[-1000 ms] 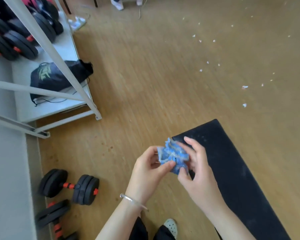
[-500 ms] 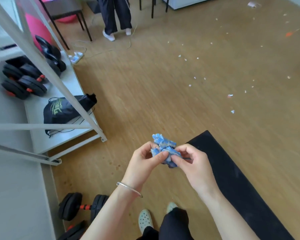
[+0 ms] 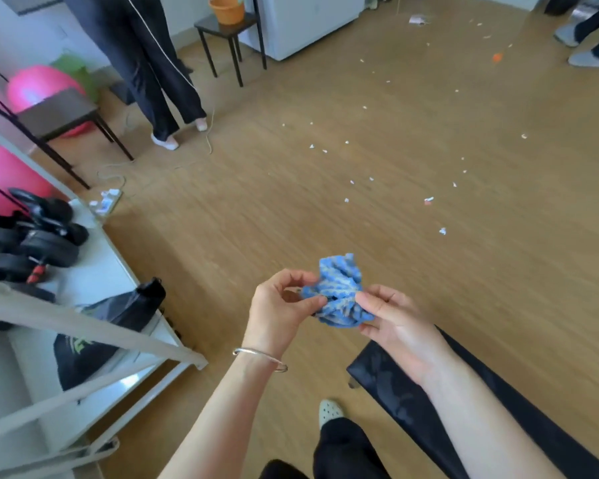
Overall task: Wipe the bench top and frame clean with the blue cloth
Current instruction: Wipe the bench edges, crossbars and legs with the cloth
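A crumpled blue cloth (image 3: 339,292) hangs in the air between both hands, above the wooden floor. My left hand (image 3: 279,311) pinches its left edge with thumb and fingers. My right hand (image 3: 400,328) holds its right side from below. The black padded bench top (image 3: 395,395) runs from under my right forearm toward the lower right; most of it is hidden by that arm. The bench frame is not visible.
A white metal rack (image 3: 94,337) on the left holds a black bag (image 3: 111,326) and black dumbbells (image 3: 32,250). A person's legs (image 3: 153,70) stand at the back left by a small dark table (image 3: 59,115). Paper scraps (image 3: 429,200) litter the floor.
The view has tilted up, showing more of the room and less of the bench. Both hands keep working the cloth, which now sits higher and looser between them.
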